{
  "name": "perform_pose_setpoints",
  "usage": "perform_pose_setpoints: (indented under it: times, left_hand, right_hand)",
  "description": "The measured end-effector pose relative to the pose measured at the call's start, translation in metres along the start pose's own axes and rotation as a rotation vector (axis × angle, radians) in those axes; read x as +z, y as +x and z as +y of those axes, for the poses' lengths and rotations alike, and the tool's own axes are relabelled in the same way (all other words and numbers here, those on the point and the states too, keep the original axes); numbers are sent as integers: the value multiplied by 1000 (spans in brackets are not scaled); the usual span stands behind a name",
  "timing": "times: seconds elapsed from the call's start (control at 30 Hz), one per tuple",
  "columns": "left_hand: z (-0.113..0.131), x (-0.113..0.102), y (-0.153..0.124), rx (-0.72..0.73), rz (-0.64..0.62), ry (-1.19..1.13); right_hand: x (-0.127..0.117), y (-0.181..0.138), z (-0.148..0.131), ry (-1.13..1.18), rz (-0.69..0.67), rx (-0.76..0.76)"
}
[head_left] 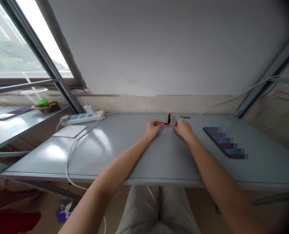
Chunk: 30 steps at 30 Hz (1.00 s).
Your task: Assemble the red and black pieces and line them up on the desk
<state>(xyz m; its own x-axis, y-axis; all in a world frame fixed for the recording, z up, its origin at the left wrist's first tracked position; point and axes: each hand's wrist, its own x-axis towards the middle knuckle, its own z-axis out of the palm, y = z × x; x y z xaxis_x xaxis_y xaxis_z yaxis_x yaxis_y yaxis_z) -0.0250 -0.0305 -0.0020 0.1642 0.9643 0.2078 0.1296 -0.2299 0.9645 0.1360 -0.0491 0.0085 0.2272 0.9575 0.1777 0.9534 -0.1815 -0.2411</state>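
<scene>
My left hand (152, 128) pinches one end of a small, slim red piece (166, 123) over the grey desk. Close by on the right, my right hand (183, 128) has its fingers closed on a clear plastic piece (172, 120), possibly a little bag. The red piece's right end meets or overlaps this plastic; I cannot tell which. Just behind the fingers is a small red-and-black object (169, 117), too small to name. Several tiny dark bits (185, 117) sit in a row beyond my right hand.
A phone (222, 143) lies on the desk (144, 162) to the right. At the left are a white power strip (86, 117), a white flat square (70, 131) and a cable (72, 146) trailing over the front edge. A plastic cup (38, 95) stands on the neighbouring surface.
</scene>
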Motion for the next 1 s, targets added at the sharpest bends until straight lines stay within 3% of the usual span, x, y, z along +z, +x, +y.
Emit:
perform_pose_setpoints:
  times: [0.33, 0.57, 0.73, 1.0]
  left_hand:
    - [-4, -1, 2, -23, -4, 6]
    - [-6, -4, 5, -69, 47, -6]
    - [-1, -3, 1, -88, -1, -76]
    - [1, -2, -1, -86, -26, -107]
  right_hand:
    - [-1, -3, -5, 13, 9, -33]
    - [0, -2, -7, 157, 18, -89]
    - [0, -5, -15, 324, -8, -120]
    - [1, -6, -17, 379, 8, -149]
